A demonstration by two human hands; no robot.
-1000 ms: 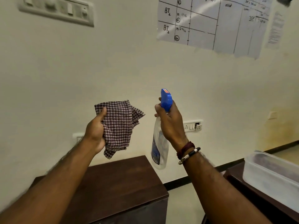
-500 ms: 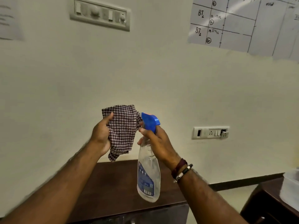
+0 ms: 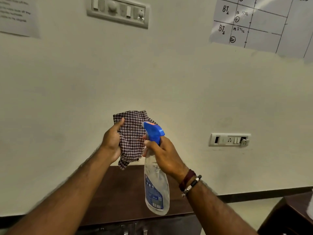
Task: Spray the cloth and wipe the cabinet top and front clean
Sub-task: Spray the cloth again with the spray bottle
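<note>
While the left hand (image 3: pixel 111 143) grips the bunched checked cloth (image 3: pixel 131 138) upright with thumb on its face, the right hand (image 3: pixel 165 156), wrapped around the spray bottle (image 3: pixel 156 185) neck with fingers at the trigger, has closed in from well apart a second ago, so the blue nozzle (image 3: pixel 153 131) now sits just beside the fabric, aimed at it. Spraying looks imminent or underway, though no mist is visible. Wiping is not started: the dark cabinet (image 3: pixel 118 192) top sits below both hands, untouched.
</note>
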